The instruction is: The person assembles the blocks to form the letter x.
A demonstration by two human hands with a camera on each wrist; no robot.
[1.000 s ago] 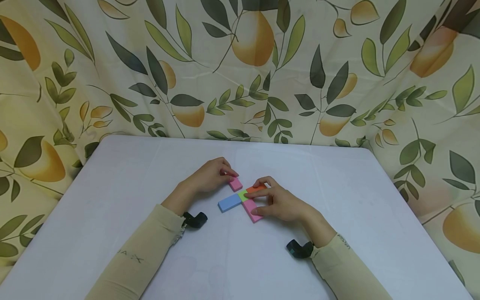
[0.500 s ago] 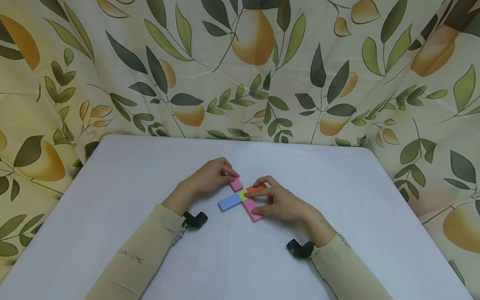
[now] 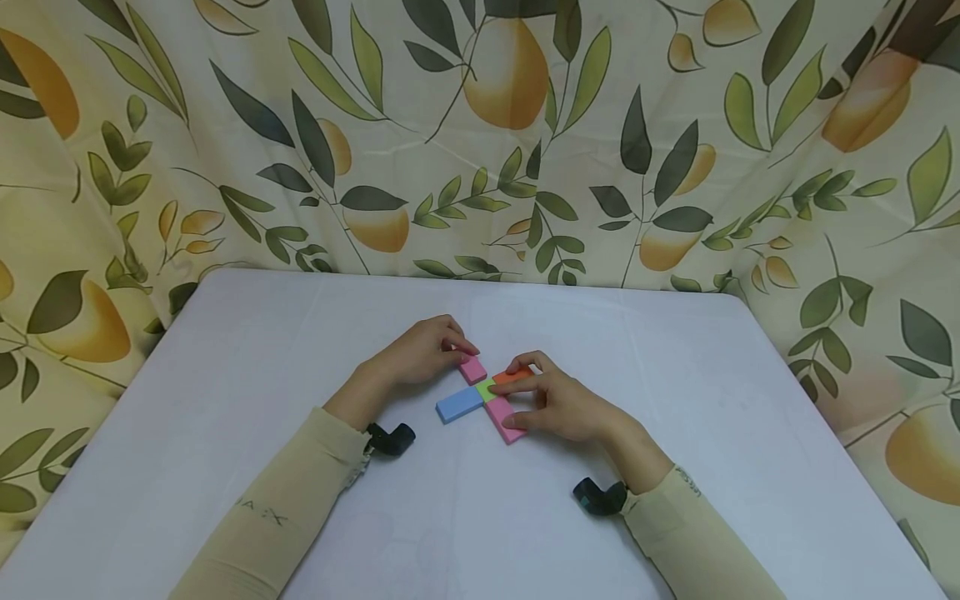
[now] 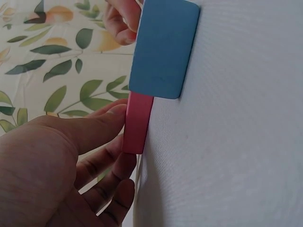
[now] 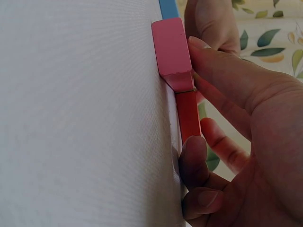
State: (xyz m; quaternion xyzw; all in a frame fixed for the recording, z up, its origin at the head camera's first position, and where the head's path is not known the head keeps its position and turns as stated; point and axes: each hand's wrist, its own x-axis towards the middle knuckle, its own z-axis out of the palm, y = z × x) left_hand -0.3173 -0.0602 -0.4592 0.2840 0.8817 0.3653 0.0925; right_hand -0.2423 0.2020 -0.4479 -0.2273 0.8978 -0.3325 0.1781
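Five flat blocks form a cross on the white table (image 3: 225, 367): a green block (image 3: 486, 389) in the middle, a blue block (image 3: 459, 404) to its left, an orange block (image 3: 513, 377) to its right, one pink block (image 3: 472, 367) on the far side and another pink block (image 3: 504, 420) on the near side. My left hand (image 3: 459, 350) pinches the far pink block (image 4: 137, 123) between thumb and fingers, beside the blue block (image 4: 163, 47). My right hand (image 3: 517, 385) curls its fingers round the orange block (image 5: 188, 113), its thumb lying along the near pink block (image 5: 173, 52).
A leaf-and-pear patterned curtain (image 3: 480, 133) hangs behind and around the table. Both forearms wear beige sleeves (image 3: 270, 508) with a black wrist camera (image 3: 390, 438) on each. The table's rounded far corners lie close to the curtain.
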